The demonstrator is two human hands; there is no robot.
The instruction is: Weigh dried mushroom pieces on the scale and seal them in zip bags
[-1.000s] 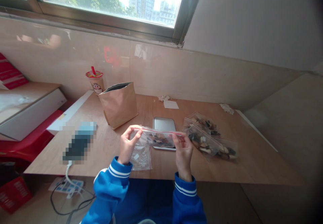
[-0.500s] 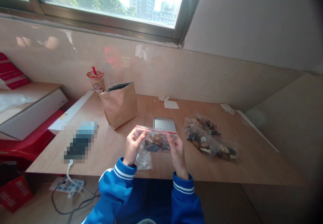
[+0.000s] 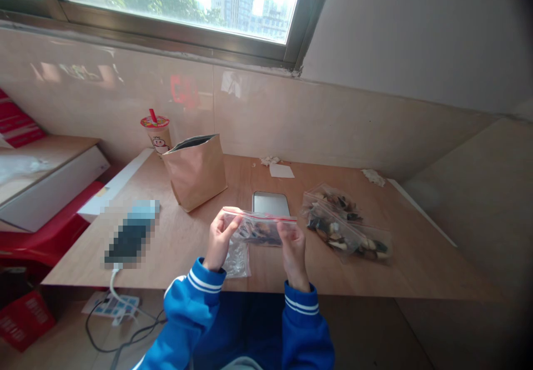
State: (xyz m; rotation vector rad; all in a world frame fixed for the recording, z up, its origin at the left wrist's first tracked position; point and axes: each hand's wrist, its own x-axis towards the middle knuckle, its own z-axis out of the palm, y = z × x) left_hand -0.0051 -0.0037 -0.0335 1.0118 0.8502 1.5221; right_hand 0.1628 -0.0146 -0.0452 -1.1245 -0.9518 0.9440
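A clear zip bag [image 3: 262,233] with a red seal strip and dark and brown dried pieces inside is stretched between my two hands. My left hand [image 3: 220,238] pinches its top left corner, thumb along the seal. At the right end of the strip, my right hand [image 3: 293,243] grips it the same way. Under and beside my left hand lies another clear plastic bag [image 3: 239,260], flat on the table. Just behind the held bag is a silver flat device [image 3: 270,203], partly covered by it. To the right sit several filled zip bags [image 3: 335,226], overlapping.
A brown paper pouch [image 3: 195,173], its top open, stands left of centre near a drink cup [image 3: 157,135] with a red straw. A phone [image 3: 132,234], blurred out, lies on the left with a white cable [image 3: 113,282]. White paper [image 3: 282,170] and crumpled tissue [image 3: 373,178] rest at the back.
The held zip bag has tipped so its contents show less. My right hand has shifted slightly along the red strip, and more strip now shows beyond it. The camera view has moved a little.
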